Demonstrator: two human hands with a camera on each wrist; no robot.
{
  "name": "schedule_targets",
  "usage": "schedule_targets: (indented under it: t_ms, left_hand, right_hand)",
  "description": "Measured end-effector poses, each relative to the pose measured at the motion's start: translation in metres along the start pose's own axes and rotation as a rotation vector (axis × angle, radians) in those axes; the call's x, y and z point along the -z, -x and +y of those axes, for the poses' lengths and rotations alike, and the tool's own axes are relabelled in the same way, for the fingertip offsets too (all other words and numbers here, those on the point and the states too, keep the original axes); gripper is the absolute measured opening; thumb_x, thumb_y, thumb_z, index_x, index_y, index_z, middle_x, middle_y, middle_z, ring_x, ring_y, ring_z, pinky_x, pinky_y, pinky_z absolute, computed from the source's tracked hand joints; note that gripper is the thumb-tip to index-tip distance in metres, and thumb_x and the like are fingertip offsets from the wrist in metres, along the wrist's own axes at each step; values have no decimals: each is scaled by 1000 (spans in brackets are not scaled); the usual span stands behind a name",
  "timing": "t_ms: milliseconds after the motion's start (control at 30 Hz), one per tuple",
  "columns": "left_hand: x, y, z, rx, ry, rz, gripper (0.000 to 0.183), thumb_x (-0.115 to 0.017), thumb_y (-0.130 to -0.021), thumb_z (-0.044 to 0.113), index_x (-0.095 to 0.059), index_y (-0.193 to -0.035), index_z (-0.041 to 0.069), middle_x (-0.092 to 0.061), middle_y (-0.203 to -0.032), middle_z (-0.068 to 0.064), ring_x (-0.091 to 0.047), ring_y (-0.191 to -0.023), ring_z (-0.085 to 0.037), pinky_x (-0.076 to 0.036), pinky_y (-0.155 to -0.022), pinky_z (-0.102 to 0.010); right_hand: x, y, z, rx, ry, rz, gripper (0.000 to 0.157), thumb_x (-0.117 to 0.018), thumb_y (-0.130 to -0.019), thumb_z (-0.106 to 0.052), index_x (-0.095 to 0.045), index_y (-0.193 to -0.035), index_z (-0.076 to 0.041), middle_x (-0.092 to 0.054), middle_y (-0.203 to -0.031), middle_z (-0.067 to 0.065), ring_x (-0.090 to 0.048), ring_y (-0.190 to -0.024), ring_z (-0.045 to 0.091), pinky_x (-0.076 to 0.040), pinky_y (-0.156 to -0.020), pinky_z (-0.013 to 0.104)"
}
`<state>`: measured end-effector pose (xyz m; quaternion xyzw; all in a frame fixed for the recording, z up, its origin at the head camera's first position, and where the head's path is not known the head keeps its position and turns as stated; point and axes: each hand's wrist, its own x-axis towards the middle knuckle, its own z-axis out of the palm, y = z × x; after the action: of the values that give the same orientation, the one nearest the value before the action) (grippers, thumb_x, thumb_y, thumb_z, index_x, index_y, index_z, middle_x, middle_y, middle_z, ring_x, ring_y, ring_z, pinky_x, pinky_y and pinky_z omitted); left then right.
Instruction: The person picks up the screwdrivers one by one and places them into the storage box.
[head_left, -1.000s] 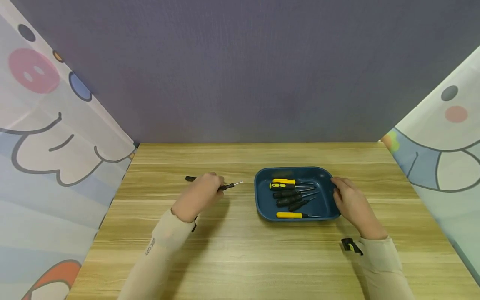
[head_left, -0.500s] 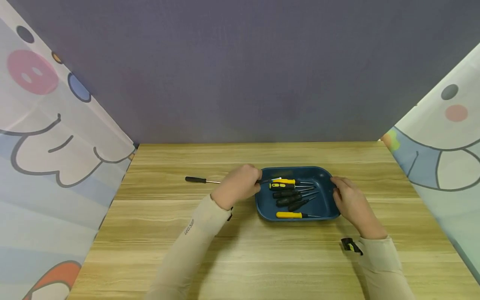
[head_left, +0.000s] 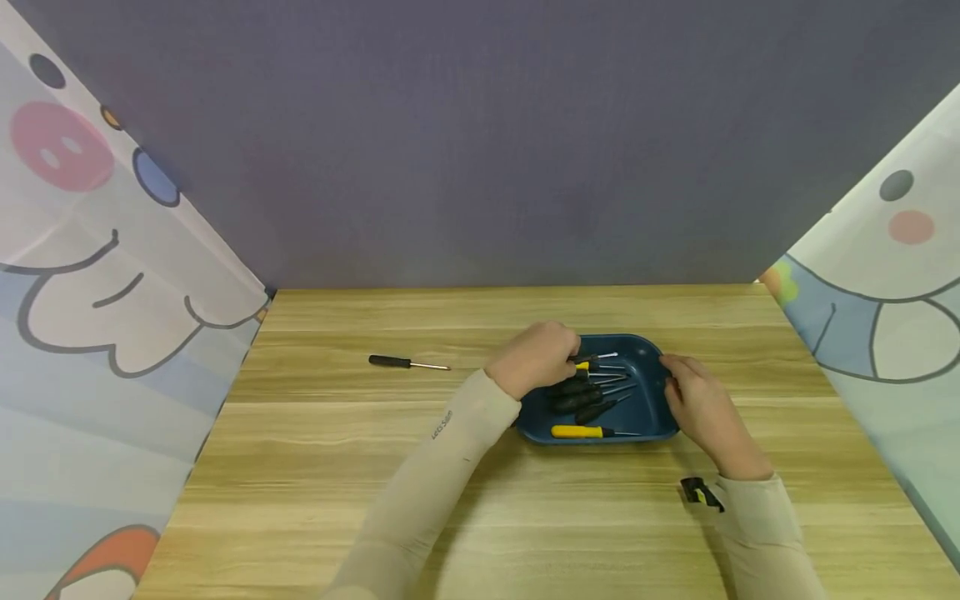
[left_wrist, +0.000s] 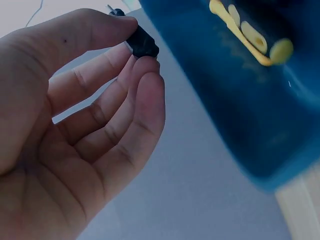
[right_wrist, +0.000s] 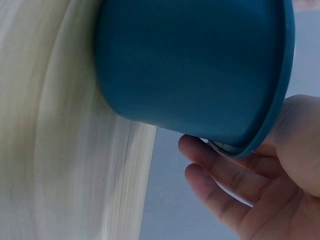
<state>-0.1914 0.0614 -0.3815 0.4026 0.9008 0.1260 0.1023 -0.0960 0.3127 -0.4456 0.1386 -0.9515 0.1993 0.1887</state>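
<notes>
Over the left part of a blue plastic tray (head_left: 647, 408), my left hand (head_left: 532, 360) pinches a small black-handled screwdriver (left_wrist: 143, 44) between thumb and fingertips. Its thin shaft points right in the head view. Inside the tray lie several screwdrivers: black-handled ones (head_left: 573, 402) in the middle and a yellow-handled one (head_left: 577, 432) along the near side. My left hand partly hides those at the back left. At the tray's right end, my right hand (head_left: 701, 408) grips the rim, its fingers curled beneath the lip in the right wrist view.
Another black-handled screwdriver (head_left: 390, 361) lies on the wooden table (head_left: 315, 467) left of the tray. A grey panel (head_left: 480, 150) rises along the table's back edge. Cartoon-printed sheets (head_left: 67, 242) hang at both sides.
My left hand has carried the small screwdriver rightward from the table to over the tray, uncovering the screwdriver left lying on the table. My right hand has stayed at the tray's end.
</notes>
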Motion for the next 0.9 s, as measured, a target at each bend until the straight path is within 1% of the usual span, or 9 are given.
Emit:
schedule_targets:
  t_ms: [133,300,400,467,533,600,733,800,900]
  left_hand:
    - [-6,-11,6,0,-31,-45,25,-69,-96,18,-59,-73,15,-27,-61,4,-26,-54,-10,-30,-56,-23]
    - [-14,-20,10,38,-55,-99,24,-68,-97,17,-60,-75,14,-29,-61,3,-28,-53,-10,-35,-56,-23]
    - [-19,-24,10,79,-67,-117,15,-65,-98,12,-65,-83,13,-40,-65,2,-36,-58,-12,-39,-56,-23]
    - [-21,-25,10,101,-82,-130,10,-63,-98,9,-67,-90,13,-48,-73,1,-41,-64,-13,-40,-58,-23]
    - [-22,-26,11,118,-97,-148,10,-62,-99,7,-69,-96,14,-55,-81,1,-45,-69,-13,-41,-59,-24]
    - [-23,-26,12,131,-107,-170,11,-61,-99,6,-69,-99,14,-59,-86,0,-45,-70,-13,-40,-60,-24]
    - [-24,-26,14,144,-100,-190,14,-60,-100,5,-69,-96,15,-64,-96,-3,-37,-63,-13,-37,-55,-24]
    - [-24,-24,14,140,-96,-187,16,-59,-100,5,-68,-92,15,-65,-95,-5,-33,-60,-13,-36,-54,-24]
    - [-23,-23,14,135,-84,-171,18,-59,-100,4,-67,-88,16,-61,-86,-4,-33,-60,-13,-36,-54,-24]
  right_hand:
    - [0,1,1,-1,-3,3,35,-62,-84,16,-60,-119,17,-60,-113,33,-63,-89,43,-53,-71,54]
    - [-1,1,2,5,-6,10,35,-63,-84,16,-60,-119,17,-60,-113,32,-63,-87,41,-53,-70,53]
    - [-1,1,2,3,-7,7,36,-63,-84,16,-60,-120,17,-60,-114,33,-63,-86,40,-53,-69,52]
    - [-1,1,2,0,-9,5,36,-63,-84,16,-59,-120,17,-60,-114,33,-63,-86,40,-53,-69,52]
    - [-1,1,2,0,-10,4,35,-63,-84,16,-59,-120,17,-60,-115,33,-63,-89,42,-53,-70,53]
    - [-1,0,2,2,-12,3,35,-63,-84,17,-59,-119,18,-60,-115,32,-63,-90,42,-53,-71,53]
    - [-1,1,2,2,-15,2,35,-63,-85,17,-60,-119,18,-60,-115,32,-63,-91,43,-53,-71,53]
    - [-1,0,1,3,-12,1,35,-63,-85,17,-59,-119,18,-60,-115,33,-63,-91,43,-53,-71,53]
    - [-1,0,1,3,-7,-2,35,-63,-85,16,-59,-120,18,-60,-116,33,-63,-91,43,-53,-71,53]
